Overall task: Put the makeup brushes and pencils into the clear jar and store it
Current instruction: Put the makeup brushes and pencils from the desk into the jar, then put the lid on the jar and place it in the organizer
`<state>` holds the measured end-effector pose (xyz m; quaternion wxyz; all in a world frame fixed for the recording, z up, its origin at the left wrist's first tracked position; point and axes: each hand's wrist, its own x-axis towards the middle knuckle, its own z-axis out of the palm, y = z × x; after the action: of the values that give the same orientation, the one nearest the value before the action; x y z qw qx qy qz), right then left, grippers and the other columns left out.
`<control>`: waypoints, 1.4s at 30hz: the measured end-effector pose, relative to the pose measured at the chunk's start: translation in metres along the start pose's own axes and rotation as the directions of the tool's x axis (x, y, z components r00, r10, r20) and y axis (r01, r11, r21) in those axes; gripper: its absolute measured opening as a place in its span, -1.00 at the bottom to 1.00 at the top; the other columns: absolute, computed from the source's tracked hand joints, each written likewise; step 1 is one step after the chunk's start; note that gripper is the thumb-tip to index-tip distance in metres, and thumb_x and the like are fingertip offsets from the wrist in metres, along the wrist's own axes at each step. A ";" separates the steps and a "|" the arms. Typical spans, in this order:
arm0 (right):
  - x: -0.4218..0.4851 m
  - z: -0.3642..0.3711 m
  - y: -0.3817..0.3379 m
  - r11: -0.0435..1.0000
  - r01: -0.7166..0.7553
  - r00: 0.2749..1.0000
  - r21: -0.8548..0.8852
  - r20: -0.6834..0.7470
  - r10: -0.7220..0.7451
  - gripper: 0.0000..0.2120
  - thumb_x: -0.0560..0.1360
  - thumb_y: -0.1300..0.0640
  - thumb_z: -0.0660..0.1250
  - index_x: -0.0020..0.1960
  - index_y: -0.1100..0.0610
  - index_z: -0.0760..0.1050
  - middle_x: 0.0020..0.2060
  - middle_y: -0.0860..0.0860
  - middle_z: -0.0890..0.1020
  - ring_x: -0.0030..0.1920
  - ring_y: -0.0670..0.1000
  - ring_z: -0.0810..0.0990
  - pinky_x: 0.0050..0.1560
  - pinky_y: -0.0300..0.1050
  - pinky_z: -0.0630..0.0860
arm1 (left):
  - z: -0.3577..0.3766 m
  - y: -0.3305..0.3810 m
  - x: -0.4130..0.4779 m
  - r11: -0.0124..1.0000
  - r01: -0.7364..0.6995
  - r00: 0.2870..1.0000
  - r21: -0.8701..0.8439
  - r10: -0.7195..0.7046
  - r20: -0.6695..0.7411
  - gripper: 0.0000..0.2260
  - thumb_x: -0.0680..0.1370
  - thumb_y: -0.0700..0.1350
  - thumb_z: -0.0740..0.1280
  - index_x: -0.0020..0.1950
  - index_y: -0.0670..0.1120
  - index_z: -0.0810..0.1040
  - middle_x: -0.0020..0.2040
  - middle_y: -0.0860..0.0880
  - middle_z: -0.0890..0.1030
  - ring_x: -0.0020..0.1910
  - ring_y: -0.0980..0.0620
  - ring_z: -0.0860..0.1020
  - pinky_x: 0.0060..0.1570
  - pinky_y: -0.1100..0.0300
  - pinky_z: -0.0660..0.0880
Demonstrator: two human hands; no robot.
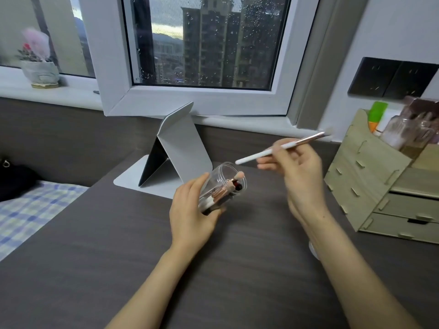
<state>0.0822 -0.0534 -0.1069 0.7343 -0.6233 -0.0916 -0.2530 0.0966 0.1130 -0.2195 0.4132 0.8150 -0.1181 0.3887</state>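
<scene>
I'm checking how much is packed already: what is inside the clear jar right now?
The clear jar, tilted in the left hand, holds several brushes with white handles and rose-gold ferrules, plus something dark. The palm covers its base, so an exact count cannot be made. The right hand holds another brush outside.

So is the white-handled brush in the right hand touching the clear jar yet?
Apart. In the head view, the white-handled makeup brush in the right hand ends above the clear plastic jar, with dark desk showing between them.
</scene>
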 end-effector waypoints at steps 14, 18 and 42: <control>-0.023 0.000 0.013 0.912 0.030 0.948 -0.409 0.302 0.104 -0.80 0.49 0.34 0.30 0.07 0.17 0.59 -0.10 0.07 0.69 -0.15 -0.14 0.64 -0.09 -0.35 0.55 | 0.000 0.002 -0.003 0.997 -0.077 0.995 0.004 0.077 0.069 -0.29 0.17 -0.09 0.59 0.26 0.01 0.38 0.09 -0.04 0.59 0.07 0.07 0.42 0.05 0.42 0.21; -0.017 -0.044 0.010 0.876 -0.024 0.988 -0.482 0.123 0.095 -0.82 0.50 0.35 0.28 0.04 0.17 0.58 -0.11 0.06 0.67 -0.14 -0.22 0.62 -0.07 -0.30 0.57 | -0.001 0.001 -0.003 0.999 -0.047 0.998 0.016 0.046 0.053 -0.27 0.15 -0.09 0.61 0.27 0.01 0.40 0.10 -0.04 0.59 0.07 0.06 0.42 0.03 0.38 0.24; -0.057 -0.082 -0.013 0.945 -0.064 0.932 -0.319 0.321 0.171 -0.48 0.38 0.36 0.44 0.23 -0.03 0.44 0.15 -0.10 0.57 0.15 -0.22 0.55 -0.04 -0.39 0.54 | -0.016 0.050 -0.011 0.994 -0.044 0.922 -0.102 0.080 0.380 -0.26 0.12 0.11 0.51 0.29 0.10 0.43 0.10 0.27 0.47 0.10 0.13 0.47 0.05 0.23 0.36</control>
<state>0.0119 -0.1183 -0.1380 0.6164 -0.7675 -0.1405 -0.1061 0.0549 0.0924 -0.1922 0.4063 0.8514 -0.2399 0.2291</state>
